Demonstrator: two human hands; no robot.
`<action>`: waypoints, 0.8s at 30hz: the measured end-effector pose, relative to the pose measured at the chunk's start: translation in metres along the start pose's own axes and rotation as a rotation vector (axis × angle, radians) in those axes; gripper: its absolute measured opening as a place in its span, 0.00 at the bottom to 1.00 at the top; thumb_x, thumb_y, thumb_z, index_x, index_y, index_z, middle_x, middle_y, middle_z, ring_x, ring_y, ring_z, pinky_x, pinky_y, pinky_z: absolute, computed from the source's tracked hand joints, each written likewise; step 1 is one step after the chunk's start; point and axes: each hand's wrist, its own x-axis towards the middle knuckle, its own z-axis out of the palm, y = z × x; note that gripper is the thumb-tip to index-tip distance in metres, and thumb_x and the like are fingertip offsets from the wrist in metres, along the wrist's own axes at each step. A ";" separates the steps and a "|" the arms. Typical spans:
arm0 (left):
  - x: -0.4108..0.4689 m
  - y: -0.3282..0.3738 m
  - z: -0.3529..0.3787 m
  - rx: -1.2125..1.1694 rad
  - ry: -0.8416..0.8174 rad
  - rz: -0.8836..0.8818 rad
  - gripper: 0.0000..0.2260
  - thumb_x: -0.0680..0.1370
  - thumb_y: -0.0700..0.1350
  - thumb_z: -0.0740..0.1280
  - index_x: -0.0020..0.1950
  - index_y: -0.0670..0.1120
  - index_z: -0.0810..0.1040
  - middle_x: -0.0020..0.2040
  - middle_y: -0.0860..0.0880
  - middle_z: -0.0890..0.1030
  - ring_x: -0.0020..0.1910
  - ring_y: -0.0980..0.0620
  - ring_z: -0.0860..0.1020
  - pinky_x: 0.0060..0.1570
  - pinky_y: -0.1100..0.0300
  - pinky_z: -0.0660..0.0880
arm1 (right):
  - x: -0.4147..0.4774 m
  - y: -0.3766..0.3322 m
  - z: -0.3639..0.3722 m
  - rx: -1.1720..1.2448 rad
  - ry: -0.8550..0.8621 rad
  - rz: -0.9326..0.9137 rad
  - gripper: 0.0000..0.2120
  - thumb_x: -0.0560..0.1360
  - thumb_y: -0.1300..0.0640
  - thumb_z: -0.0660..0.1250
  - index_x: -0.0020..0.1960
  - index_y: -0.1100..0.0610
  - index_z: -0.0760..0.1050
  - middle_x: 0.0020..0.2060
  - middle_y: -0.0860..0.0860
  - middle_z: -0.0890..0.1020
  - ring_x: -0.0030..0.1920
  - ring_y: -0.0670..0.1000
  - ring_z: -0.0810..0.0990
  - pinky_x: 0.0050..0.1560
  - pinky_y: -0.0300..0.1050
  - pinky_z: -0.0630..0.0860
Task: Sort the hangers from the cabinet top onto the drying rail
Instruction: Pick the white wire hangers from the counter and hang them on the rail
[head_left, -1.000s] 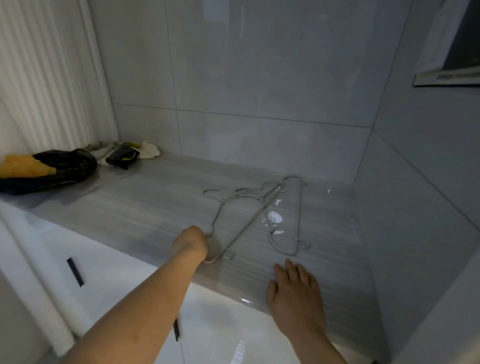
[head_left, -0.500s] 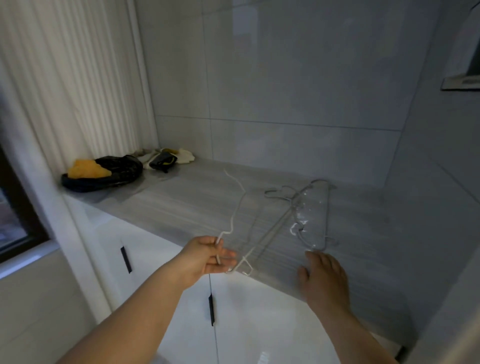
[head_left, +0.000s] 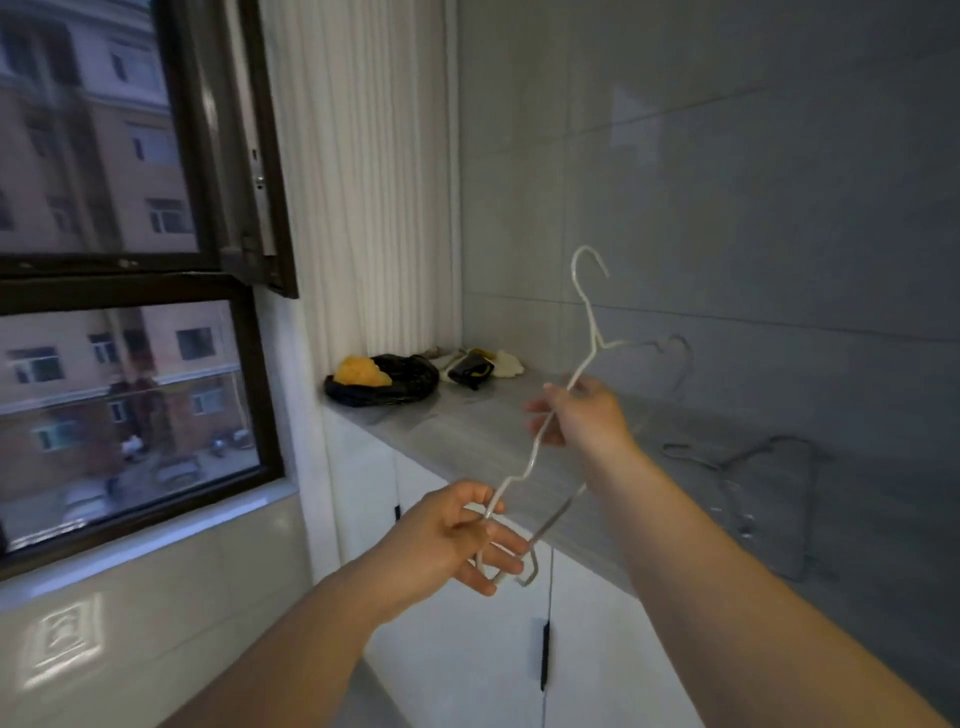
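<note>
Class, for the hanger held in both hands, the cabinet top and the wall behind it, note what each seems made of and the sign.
The hanger looks like thin bent wire, probably white-coated metal: slim, kinked and rigid. The cabinet top looks like grey streaked stone or laminate, slightly glossy; which is unclear. The wall looks like glazed tile: grout lines and soft reflections.

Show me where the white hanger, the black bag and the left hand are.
white hanger (head_left: 587, 309): head view, hook's neck.
black bag (head_left: 410, 375): head view, its right side.
left hand (head_left: 448, 535): head view, hand's middle.
</note>
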 end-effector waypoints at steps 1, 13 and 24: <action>-0.011 -0.001 -0.004 0.033 0.033 -0.007 0.08 0.78 0.36 0.58 0.45 0.48 0.70 0.33 0.54 0.84 0.35 0.57 0.83 0.29 0.65 0.77 | -0.005 -0.003 0.006 0.002 -0.009 0.007 0.03 0.78 0.64 0.57 0.47 0.58 0.66 0.33 0.55 0.77 0.16 0.42 0.73 0.17 0.32 0.70; -0.156 -0.006 -0.023 0.242 0.702 -0.126 0.11 0.76 0.39 0.63 0.38 0.52 0.76 0.39 0.55 0.80 0.42 0.57 0.78 0.38 0.71 0.72 | -0.087 -0.011 0.054 -0.278 -0.633 0.000 0.07 0.79 0.64 0.55 0.51 0.56 0.69 0.26 0.53 0.74 0.15 0.44 0.72 0.18 0.33 0.69; -0.356 -0.003 -0.014 0.928 1.460 -0.480 0.29 0.74 0.52 0.66 0.72 0.47 0.60 0.72 0.49 0.65 0.70 0.51 0.64 0.68 0.60 0.61 | -0.230 -0.002 0.122 -0.438 -1.383 -0.281 0.10 0.78 0.55 0.60 0.48 0.56 0.79 0.17 0.44 0.69 0.20 0.44 0.65 0.22 0.32 0.64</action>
